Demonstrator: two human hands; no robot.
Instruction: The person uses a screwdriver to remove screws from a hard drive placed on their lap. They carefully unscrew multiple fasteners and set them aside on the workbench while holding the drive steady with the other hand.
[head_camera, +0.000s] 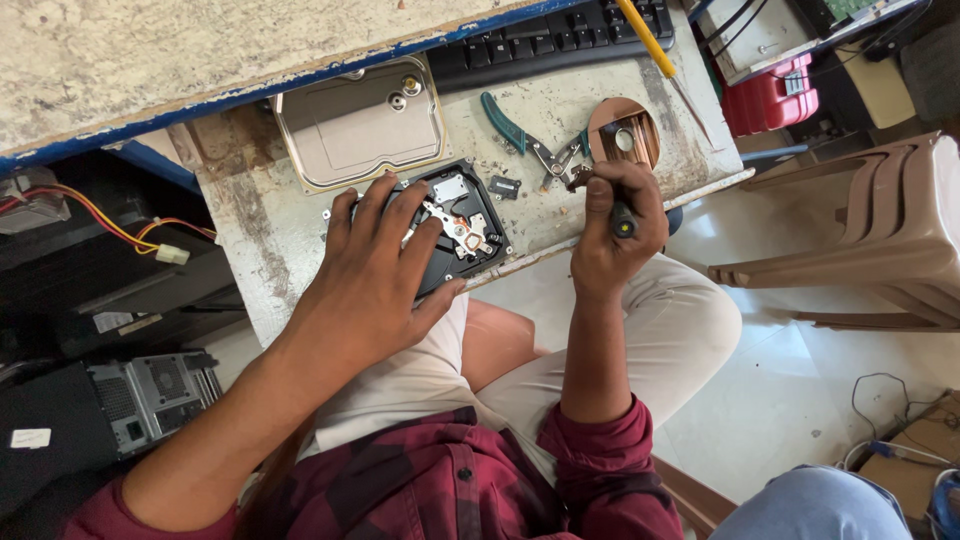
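Note:
An opened black hard drive (455, 225) lies near the worn table's front edge, its actuator arm and magnet exposed. My left hand (375, 275) lies flat over the drive's left part, fingers spread, covering the platter area. My right hand (615, 225) grips a small screwdriver (622, 222) with a black handle, and its fingertips pinch a small dark metal piece (578, 180) just right of the drive. The drive's silver cover plate (360, 125) rests behind it.
Teal-handled pliers (525, 140) and a tiny black chip (504, 186) lie on the table (265, 225). A round hole (622, 132) opens at its right end. A black keyboard (550, 35) and yellow pencil (648, 40) sit behind. Stacked brown plastic chairs (880, 235) stand right, computer cases (110, 400) left.

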